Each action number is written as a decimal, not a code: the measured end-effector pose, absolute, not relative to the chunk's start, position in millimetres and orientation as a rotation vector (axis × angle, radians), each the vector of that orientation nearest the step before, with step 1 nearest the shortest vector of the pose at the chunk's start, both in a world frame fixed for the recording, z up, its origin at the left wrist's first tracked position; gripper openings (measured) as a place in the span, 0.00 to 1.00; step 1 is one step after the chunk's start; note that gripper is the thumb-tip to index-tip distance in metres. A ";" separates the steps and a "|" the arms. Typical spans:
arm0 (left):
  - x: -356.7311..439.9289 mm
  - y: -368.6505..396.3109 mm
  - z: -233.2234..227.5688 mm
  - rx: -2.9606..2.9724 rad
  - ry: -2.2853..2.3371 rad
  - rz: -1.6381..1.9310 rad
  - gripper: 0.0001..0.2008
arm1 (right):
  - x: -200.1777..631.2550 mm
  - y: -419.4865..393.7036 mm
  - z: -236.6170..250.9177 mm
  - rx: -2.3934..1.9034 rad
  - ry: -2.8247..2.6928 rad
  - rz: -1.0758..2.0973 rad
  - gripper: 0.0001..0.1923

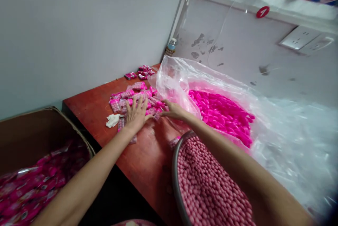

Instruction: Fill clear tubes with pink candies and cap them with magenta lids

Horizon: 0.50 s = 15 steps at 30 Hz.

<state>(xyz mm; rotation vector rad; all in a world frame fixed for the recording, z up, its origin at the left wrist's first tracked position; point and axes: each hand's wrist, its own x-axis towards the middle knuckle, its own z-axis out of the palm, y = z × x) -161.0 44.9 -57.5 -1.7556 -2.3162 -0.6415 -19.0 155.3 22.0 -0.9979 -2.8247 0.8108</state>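
The left hand (136, 113) lies flat, fingers spread, on pink packets (132, 95) on the surface (144, 155), and beside it the right hand (173, 110), open, touches them.

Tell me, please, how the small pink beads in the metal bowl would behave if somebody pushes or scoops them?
The pink beads look small, round and smooth, so they would probably roll and scatter easily. They lie heaped to the rim of the metal bowl, so a push would likely spill some onto the red table. Single beads may slip from the fingers.
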 end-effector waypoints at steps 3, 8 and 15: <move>-122.8 22.6 -53.0 -2.160 -2.099 -0.728 0.23 | 12.3 148.3 37.3 -0.977 -2.904 0.826 0.14; -66.1 7.8 -71.2 -2.872 -1.709 -0.691 0.31 | 70.1 126.3 57.6 -1.103 -2.699 0.820 0.14; -95.7 34.8 -100.2 -2.472 -1.966 -0.509 0.27 | 150.4 61.6 72.5 -1.194 -2.406 0.901 0.10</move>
